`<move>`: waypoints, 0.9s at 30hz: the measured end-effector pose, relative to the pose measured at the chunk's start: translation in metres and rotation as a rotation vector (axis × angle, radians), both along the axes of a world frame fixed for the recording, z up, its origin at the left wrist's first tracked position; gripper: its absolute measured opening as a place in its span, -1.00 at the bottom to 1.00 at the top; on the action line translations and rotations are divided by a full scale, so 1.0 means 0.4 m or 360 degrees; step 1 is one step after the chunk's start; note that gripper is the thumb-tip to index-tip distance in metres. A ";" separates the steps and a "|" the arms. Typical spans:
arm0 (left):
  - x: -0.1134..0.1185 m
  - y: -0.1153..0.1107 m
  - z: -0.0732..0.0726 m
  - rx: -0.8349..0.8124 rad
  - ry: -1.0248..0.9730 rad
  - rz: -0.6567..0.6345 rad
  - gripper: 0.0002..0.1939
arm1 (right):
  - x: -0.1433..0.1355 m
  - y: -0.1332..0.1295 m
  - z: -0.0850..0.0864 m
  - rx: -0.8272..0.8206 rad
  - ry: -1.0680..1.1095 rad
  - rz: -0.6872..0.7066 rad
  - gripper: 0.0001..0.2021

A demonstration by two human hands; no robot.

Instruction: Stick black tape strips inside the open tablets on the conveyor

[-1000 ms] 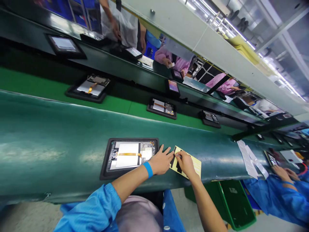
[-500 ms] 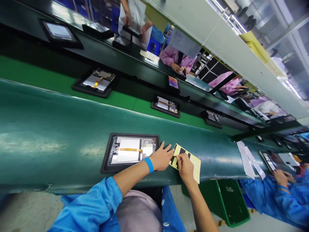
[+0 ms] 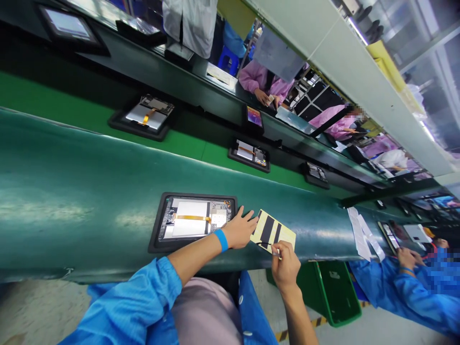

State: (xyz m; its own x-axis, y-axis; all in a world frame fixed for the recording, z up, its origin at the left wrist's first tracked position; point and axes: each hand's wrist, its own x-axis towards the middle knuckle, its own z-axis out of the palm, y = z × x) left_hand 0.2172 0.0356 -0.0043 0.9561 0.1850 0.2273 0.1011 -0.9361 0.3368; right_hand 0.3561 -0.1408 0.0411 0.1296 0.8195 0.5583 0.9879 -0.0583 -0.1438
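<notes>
On the green bench, an opened tablet point(image 3: 190, 218) lies in a black tray point(image 3: 155, 239), with white battery panels and an orange ribbon cable showing. My left hand point(image 3: 240, 230) rests just right of the tray, fingers spread, fingertips at the left edge of a yellow sheet point(image 3: 287, 235) that carries black strips point(image 3: 267, 231). My right hand point(image 3: 285, 263) is at the sheet's lower edge, its fingers pinched on a thin pointed tool point(image 3: 276, 254). A thin dark piece lies near the tool's tip over the sheet; its exact shape is unclear.
Beyond the bench, opened tablets point(image 3: 149, 117) sit in black trays on a green belt point(image 3: 194, 148). White strips point(image 3: 359, 235) lie to the right, near a co-worker's hands point(image 3: 408, 258). A green bin point(image 3: 339, 292) stands below the bench edge.
My right hand has moved down and right, from over the black strips to the sheet's lower edge. My left hand stays by the sheet's left edge. The view has shifted slightly.
</notes>
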 end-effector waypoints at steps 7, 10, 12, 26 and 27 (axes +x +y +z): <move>-0.006 0.011 0.022 -0.0393 -0.0062 -0.0004 -0.43 | -0.023 -0.007 0.080 0.0001 0.0163 0.0081 -0.87; -0.015 0.028 0.054 -0.0703 -0.0146 0.0040 -0.43 | -0.043 0.002 0.112 -0.0039 0.0272 0.0198 -0.86; -0.023 0.037 0.080 -0.0944 -0.0193 0.0037 -0.45 | -0.058 0.013 0.129 -0.0105 0.0330 0.0275 -0.86; -0.150 -0.002 0.109 -0.2515 -0.0192 -0.0386 -0.31 | -0.098 0.168 0.124 -0.0338 0.0469 0.0418 -0.85; -0.156 -0.002 0.107 -0.2507 -0.0201 -0.0348 -0.35 | -0.102 0.174 0.122 -0.0353 0.0459 0.0422 -0.84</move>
